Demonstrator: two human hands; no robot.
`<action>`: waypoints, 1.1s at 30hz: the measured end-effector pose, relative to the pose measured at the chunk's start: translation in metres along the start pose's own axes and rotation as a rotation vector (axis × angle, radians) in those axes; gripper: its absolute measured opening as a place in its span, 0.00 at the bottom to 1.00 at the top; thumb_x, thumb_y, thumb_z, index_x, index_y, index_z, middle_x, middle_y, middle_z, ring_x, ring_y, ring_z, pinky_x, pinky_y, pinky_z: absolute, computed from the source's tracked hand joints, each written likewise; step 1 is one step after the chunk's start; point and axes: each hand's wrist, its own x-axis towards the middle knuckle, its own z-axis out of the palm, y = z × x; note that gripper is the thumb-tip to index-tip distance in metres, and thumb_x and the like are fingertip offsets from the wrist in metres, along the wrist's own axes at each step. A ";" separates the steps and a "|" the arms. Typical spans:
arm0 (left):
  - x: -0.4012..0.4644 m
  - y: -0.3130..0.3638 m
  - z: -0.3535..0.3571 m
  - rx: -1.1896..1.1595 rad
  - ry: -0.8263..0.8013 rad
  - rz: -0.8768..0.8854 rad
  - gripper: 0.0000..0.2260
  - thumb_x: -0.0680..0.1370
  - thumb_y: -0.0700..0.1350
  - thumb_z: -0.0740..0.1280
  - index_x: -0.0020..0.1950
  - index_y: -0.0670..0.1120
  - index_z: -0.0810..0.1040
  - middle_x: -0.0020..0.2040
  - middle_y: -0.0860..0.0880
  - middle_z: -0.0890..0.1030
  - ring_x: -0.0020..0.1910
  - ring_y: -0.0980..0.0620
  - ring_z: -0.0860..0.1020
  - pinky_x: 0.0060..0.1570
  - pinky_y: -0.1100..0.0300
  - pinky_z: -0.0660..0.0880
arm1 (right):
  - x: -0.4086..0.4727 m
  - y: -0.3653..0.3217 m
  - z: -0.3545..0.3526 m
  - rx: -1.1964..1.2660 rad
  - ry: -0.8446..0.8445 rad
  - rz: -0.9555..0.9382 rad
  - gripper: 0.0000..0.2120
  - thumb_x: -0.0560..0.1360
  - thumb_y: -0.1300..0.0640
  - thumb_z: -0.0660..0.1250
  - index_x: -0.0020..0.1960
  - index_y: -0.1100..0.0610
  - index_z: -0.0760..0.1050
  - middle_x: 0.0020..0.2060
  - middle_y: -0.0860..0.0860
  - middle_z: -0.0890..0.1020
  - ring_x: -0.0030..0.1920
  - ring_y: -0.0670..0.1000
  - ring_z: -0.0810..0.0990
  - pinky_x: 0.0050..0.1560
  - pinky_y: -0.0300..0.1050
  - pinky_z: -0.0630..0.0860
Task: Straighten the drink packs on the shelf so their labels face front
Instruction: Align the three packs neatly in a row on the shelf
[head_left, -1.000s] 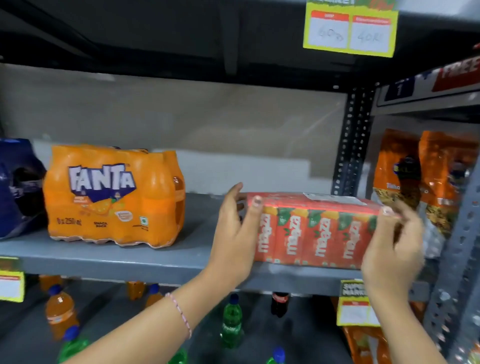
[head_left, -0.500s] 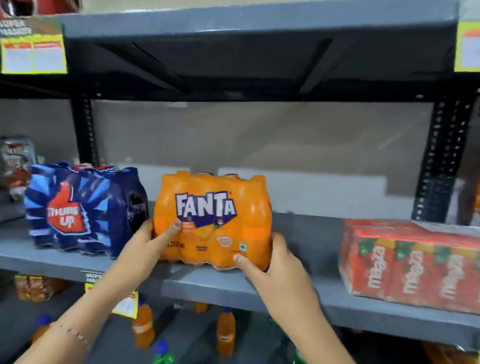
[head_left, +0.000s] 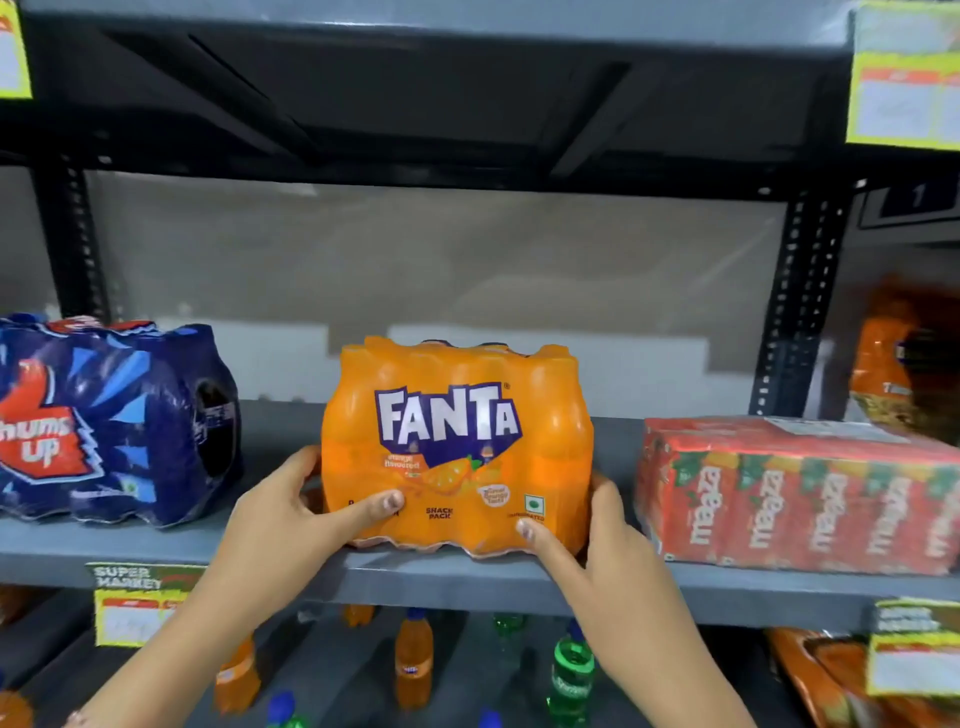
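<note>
Grey metal shelf (head_left: 467, 577) carries three packs; the Fanta pack (head_left: 457, 452) stands mid-shelf at the front edge, logo outward; left hand (head_left: 291, 525) and right hand (head_left: 602, 551) clasp its lower corners, likely for squaring it between the Thums Up pack (head_left: 114, 426) and Maaza carton pack (head_left: 800, 493).

A supermarket: price tags (head_left: 136, 605) on stocked metal shelving (head_left: 467, 577).
</note>
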 end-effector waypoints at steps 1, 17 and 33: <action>-0.002 0.003 0.004 -0.011 -0.002 0.004 0.31 0.57 0.73 0.73 0.55 0.63 0.73 0.49 0.61 0.83 0.49 0.57 0.83 0.45 0.60 0.78 | -0.001 0.003 -0.002 -0.017 0.007 0.001 0.33 0.72 0.28 0.54 0.68 0.48 0.60 0.54 0.43 0.79 0.48 0.44 0.80 0.40 0.37 0.74; -0.003 0.014 0.019 -0.064 -0.069 0.023 0.29 0.60 0.70 0.73 0.55 0.60 0.71 0.50 0.62 0.83 0.47 0.56 0.84 0.42 0.62 0.80 | -0.007 0.021 -0.009 -0.035 0.104 -0.022 0.35 0.72 0.29 0.53 0.72 0.49 0.61 0.57 0.44 0.79 0.52 0.45 0.80 0.50 0.43 0.79; -0.004 0.019 0.019 -0.064 -0.078 0.038 0.28 0.59 0.66 0.74 0.55 0.60 0.71 0.50 0.60 0.84 0.45 0.56 0.85 0.41 0.63 0.81 | -0.007 0.021 -0.011 0.085 0.103 0.000 0.28 0.73 0.33 0.59 0.67 0.46 0.65 0.54 0.39 0.78 0.49 0.37 0.77 0.40 0.30 0.73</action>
